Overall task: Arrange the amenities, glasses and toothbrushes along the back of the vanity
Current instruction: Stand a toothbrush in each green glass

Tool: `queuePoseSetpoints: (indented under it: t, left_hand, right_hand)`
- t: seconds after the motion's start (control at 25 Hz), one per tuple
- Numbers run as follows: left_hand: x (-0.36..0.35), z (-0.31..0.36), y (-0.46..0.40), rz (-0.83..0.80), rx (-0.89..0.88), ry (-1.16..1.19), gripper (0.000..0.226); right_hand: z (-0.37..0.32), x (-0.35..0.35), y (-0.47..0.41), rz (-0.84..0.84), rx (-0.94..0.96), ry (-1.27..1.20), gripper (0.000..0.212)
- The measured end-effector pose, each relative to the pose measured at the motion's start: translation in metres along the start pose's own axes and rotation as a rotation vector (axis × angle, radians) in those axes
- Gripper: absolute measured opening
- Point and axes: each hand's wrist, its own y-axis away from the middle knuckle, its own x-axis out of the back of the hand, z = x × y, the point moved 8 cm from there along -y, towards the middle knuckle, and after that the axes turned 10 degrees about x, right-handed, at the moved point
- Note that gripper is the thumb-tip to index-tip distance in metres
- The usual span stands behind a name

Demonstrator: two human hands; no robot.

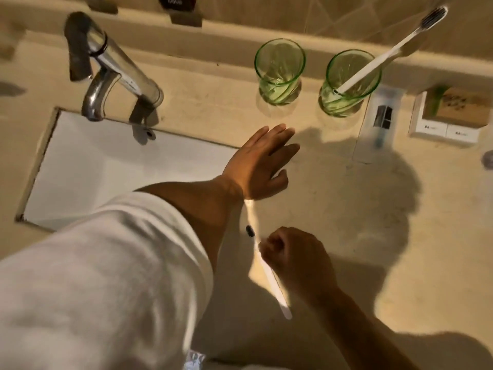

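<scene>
Two green glasses stand near the back of the vanity: the left glass (279, 72) is empty, the right glass (349, 81) holds a white toothbrush (394, 49) leaning to the right. My left hand (262, 160) hovers flat with its fingers apart, just in front of the left glass and holding nothing. My right hand (296, 259) is closed around a second white toothbrush (269, 273) with dark bristles, low over the counter. A clear packet (380, 120) and a white amenity box (450, 114) lie to the right of the glasses.
A chrome tap (112, 73) stands at the back left over the white sink (106, 166). A raised ledge (240, 36) runs along the wall behind the glasses. A small round metal item (488, 160) sits at the right edge.
</scene>
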Motion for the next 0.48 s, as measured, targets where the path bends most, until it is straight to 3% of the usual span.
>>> queuePoseSetpoints:
  t: [0.28, 0.48]
  left_hand:
    - [0.0, 0.0, 0.0, 0.017, -0.005, -0.024, 0.056]
    - [0.0, 0.001, -0.002, 0.007, -0.005, -0.059, 0.056]
  right_hand:
    - [-0.009, -0.033, 0.013, -0.11, -0.063, 0.208, 0.021]
    - [-0.003, -0.019, 0.006, -0.047, -0.114, 0.047, 0.019]
